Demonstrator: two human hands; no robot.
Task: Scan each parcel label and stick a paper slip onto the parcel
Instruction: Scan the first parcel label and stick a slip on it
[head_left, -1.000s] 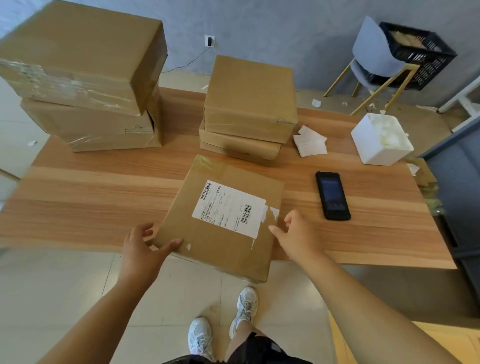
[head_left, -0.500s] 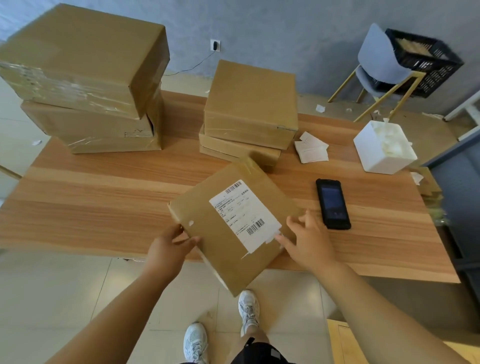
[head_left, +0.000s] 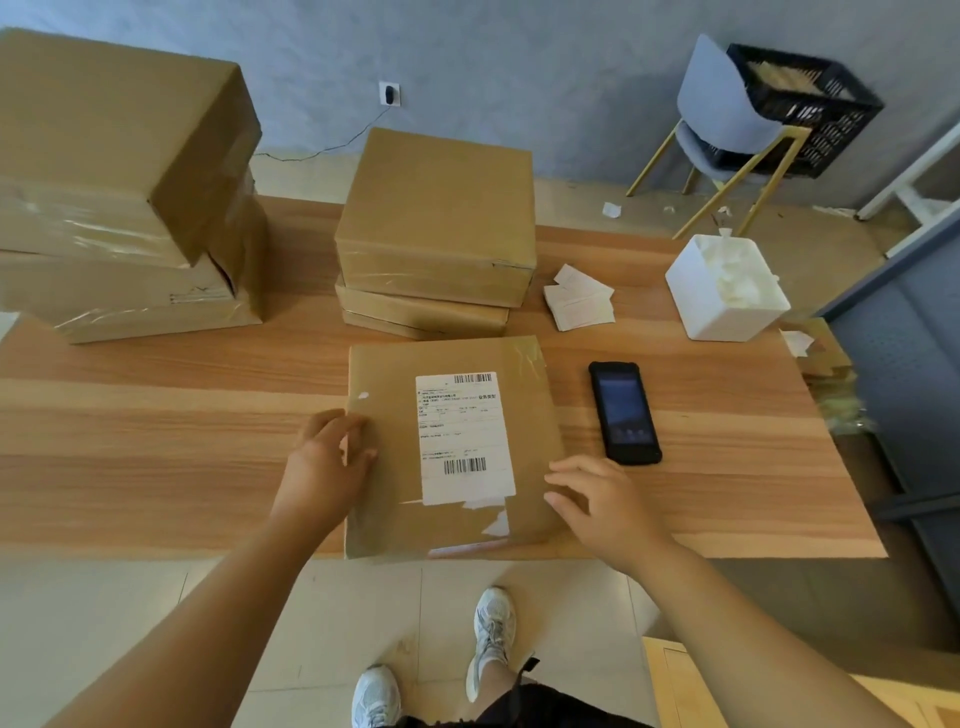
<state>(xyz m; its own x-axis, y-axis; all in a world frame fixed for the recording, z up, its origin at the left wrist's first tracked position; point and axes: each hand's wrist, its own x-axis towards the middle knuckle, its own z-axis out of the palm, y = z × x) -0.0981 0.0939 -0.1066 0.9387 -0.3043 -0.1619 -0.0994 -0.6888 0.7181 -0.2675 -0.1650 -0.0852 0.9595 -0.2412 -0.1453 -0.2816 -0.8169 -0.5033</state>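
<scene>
A flat brown parcel (head_left: 530, 415) lies on the wooden table (head_left: 156, 441) at its near edge, squared up in front of me. Its white shipping label (head_left: 465, 436) faces up with a barcode at the top and another at the bottom. My left hand (head_left: 327, 462) grips the parcel's left edge, thumb on top. My right hand (head_left: 602, 504) rests on the near right corner with its fingers spread. A black handheld scanner (head_left: 623, 410) lies just right of the parcel, touched by neither hand. A small pile of white paper slips (head_left: 579, 301) sits behind it.
Two stacked parcels (head_left: 441, 223) stand right behind the flat one. Bigger cartons (head_left: 114, 182) are piled at the far left. A white box of crumpled scraps (head_left: 727, 286) sits at the far right. A grey chair (head_left: 727, 119) with a black crate (head_left: 810, 104) stands beyond the table.
The parcel turned clockwise from tilted to square with the table edge and now lies flat on the table. Both hands moved forward with it.
</scene>
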